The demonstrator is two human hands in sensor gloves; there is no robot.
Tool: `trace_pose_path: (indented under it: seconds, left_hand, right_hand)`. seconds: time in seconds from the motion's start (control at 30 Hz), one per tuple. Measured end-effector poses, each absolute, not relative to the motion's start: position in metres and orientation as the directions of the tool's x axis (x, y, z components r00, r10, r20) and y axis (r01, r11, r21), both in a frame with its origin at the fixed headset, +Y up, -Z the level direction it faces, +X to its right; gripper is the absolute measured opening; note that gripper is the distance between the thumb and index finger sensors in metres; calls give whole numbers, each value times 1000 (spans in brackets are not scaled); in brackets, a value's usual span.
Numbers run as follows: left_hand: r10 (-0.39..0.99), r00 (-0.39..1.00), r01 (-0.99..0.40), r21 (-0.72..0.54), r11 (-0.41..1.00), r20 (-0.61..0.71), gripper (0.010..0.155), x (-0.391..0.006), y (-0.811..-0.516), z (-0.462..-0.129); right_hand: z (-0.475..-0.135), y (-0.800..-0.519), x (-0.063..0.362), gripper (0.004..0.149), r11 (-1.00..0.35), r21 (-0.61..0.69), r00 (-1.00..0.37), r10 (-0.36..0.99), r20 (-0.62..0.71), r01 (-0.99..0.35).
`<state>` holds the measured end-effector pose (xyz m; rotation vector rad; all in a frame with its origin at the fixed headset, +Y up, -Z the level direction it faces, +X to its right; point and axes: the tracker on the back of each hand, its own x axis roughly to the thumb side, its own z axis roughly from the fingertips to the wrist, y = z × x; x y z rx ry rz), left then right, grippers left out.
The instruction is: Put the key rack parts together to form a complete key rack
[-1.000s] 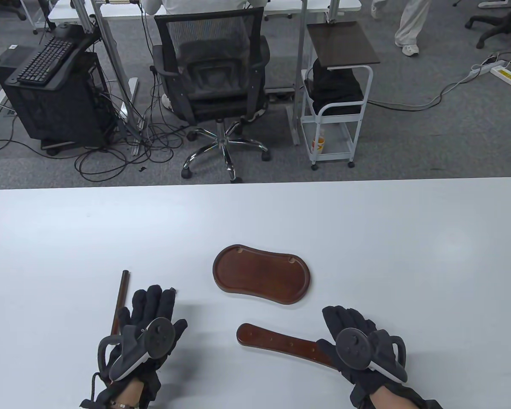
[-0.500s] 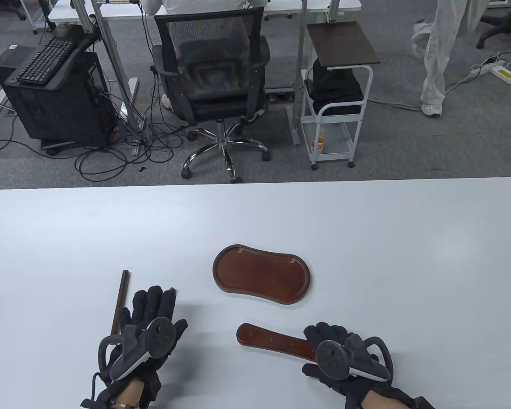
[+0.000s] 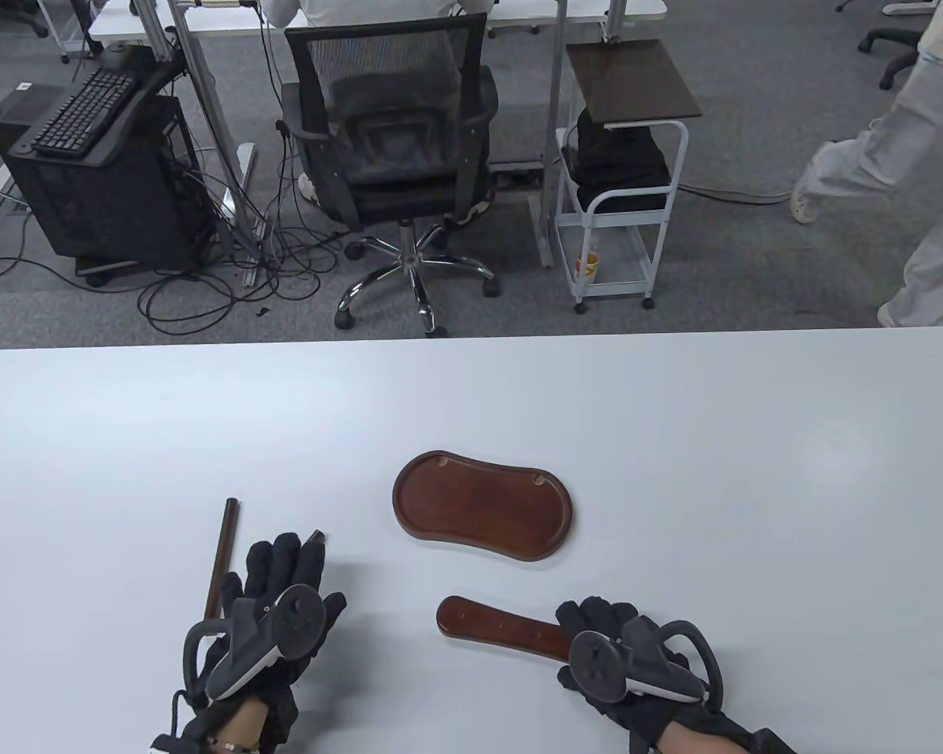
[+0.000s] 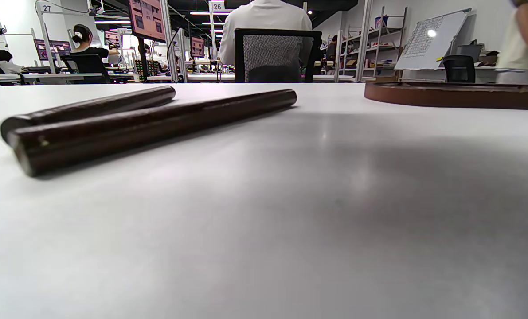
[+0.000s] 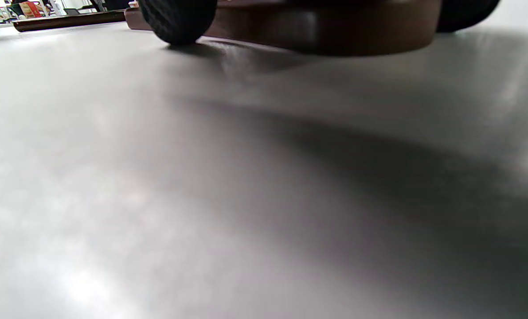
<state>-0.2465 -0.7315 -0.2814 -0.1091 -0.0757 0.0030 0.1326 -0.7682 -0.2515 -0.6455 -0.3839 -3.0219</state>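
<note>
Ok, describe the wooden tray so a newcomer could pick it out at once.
On the white table, look near the middle, beyond both gloved hands. The wooden tray lies flat there, untouched. Unlike the flat bar under the right hand and the rods by the left hand, it is broad, peanut-shaped and rimmed.

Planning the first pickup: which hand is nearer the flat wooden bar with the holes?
Right. The right hand lies over the flat wooden bar, its fingers curled around the bar's right end. The left hand is apart from it, to its left, over the two rods.
</note>
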Motion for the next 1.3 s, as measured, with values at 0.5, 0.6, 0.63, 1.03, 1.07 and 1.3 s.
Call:
trace_pose_path:
  seconds: [0.5, 0.6, 0.63, 1.03, 1.07, 1.3]
  left_hand:
    - [0, 998, 8, -123, 992, 63, 73, -248, -733, -282]
    - [-3, 998, 10, -125, 992, 60, 73, -249, -733, -282]
    - [-3, 998, 10, -126, 992, 59, 73, -249, -733, -282]
    - [7, 1000, -6, -130, 992, 6, 72, -263, -733, -286]
    - [7, 1000, -7, -130, 992, -3, 72, -265, -733, -287]
    - [21, 994, -33, -114, 993, -109, 72, -292, -729, -290]
  right_hand:
    - [-253, -770, 130, 64, -969, 232, -908, 20, 419, 85]
    - [-253, -768, 130, 64, -974, 218, -905, 33, 425, 67]
    - [-253, -767, 130, 63, -976, 209, -904, 34, 427, 62]
    - [-252, -745, 140, 63, -976, 204, -896, 158, 416, -77]
    - [-252, -742, 142, 63, -976, 193, -895, 170, 413, -96]
    - [-255, -730, 162, 59, -929, 127, -857, 370, 359, -348]
